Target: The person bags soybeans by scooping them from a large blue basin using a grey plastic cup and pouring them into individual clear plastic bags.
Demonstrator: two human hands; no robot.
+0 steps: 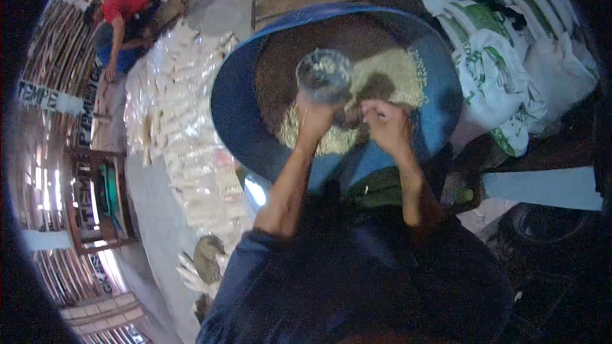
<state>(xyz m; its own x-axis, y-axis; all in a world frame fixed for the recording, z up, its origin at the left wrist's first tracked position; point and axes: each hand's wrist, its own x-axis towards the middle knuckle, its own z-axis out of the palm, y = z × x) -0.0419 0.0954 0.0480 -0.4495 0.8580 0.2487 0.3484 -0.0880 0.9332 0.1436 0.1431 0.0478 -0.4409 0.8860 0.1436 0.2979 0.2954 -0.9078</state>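
My left hand (314,117) grips a clear round plastic container (325,74), tilted so its mouth shows, with some pale bits inside. It is above a large blue plastic tub (437,124). Pale, split-looking beans (394,69) lie in the tub, heaped at its right side and along the near side. A brown area (279,64) covers much of the tub's far and left inside. My right hand (389,126) is just right of the container, over the beans, thumb and fingertips drawn together. Whether anything is between those fingertips cannot be seen.
Rows of filled clear plastic packets (186,91) cover the floor left of the tub. A person in a red top (129,5) bends over at the upper left. White-and-green woven sacks (492,71) are piled right. A wooden board (308,0) lies beyond the tub.
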